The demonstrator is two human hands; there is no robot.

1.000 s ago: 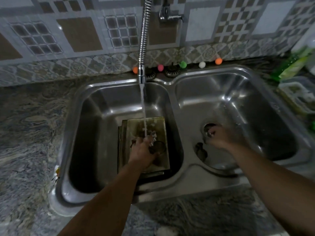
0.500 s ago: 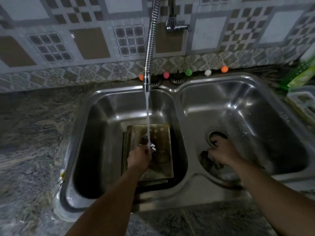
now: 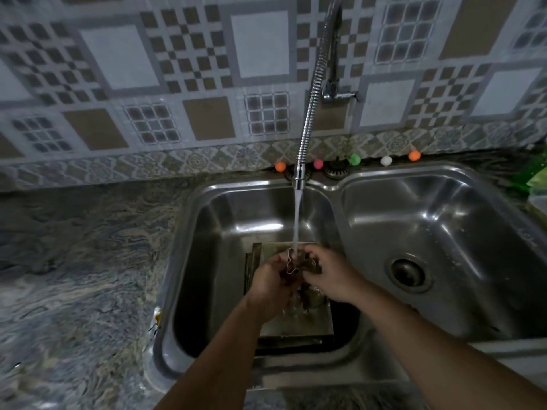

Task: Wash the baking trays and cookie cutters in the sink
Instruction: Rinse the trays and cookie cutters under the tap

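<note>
Cookie cutter (image 3: 291, 263), gripped by our left hand (image 3: 270, 278) and right hand (image 3: 328, 273) under the tap stream (image 3: 297, 220) at 12 o'clock: we should turn it slowly, rubbing every edge.

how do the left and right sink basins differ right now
The left basin has running water falling into it and stacked baking trays on its floor; the right basin holds neither. The right basin's drain shows; the left basin's is hidden. Both hands work over the left basin, none over the right. Both are shiny steel.
</note>
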